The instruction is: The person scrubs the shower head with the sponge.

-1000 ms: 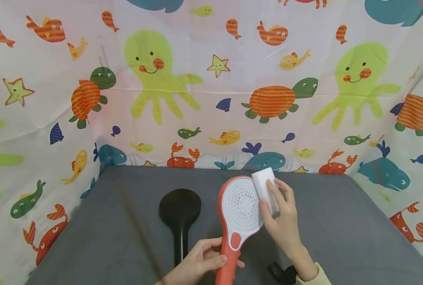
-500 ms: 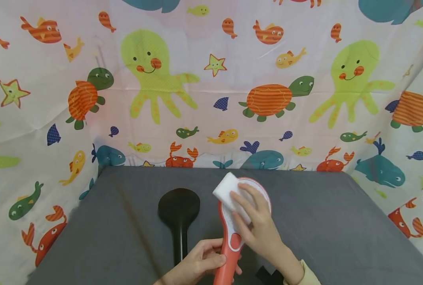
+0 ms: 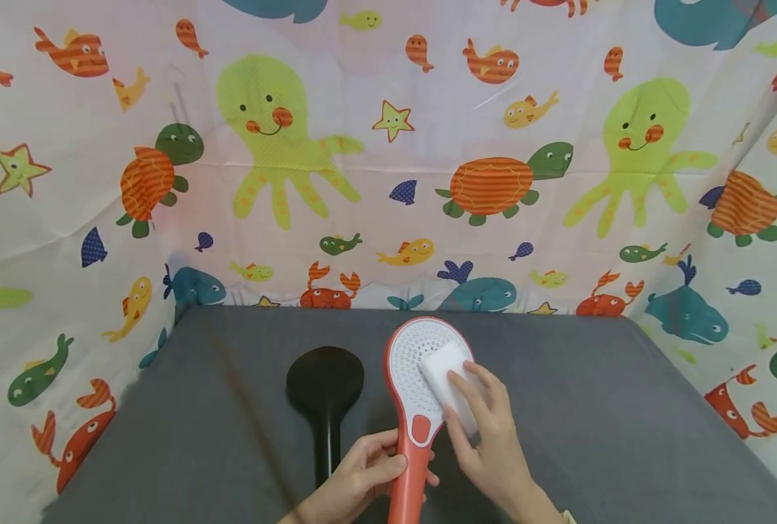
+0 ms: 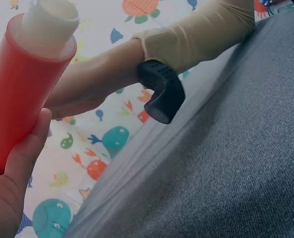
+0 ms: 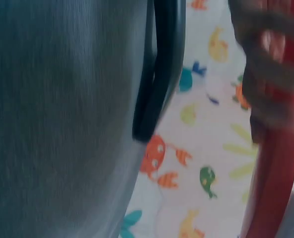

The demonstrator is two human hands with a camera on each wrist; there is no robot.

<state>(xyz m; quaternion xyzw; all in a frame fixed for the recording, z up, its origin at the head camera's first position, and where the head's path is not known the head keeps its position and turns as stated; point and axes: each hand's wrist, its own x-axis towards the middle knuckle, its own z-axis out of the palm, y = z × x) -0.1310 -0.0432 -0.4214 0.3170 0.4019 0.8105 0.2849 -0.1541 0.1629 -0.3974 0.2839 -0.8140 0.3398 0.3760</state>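
In the head view the left hand (image 3: 356,479) grips the orange handle of a shower head (image 3: 411,477), its white nozzle face turned to the camera. The right hand (image 3: 493,440) holds a white sponge block (image 3: 450,378) against the right part of that face, covering some nozzles. The left wrist view shows the handle's open white end (image 4: 50,22) and the left hand's fingers (image 4: 18,171) around the red-orange grip. Blurred fingers (image 5: 271,84) lie round the handle (image 5: 273,173) in the right wrist view, where the sponge cannot be made out.
A black, round-headed object with a long handle (image 3: 326,386) lies on the grey surface (image 3: 591,407) left of the shower head. Behind and at the sides hangs a curtain (image 3: 375,167) printed with sea animals. A black curved piece (image 4: 164,91) is at the right sleeve.
The sponge went from the right edge leftward across the nozzle face, then back right and slightly down with the right hand. The shower head's face shifted a little left; the left hand kept its grip.
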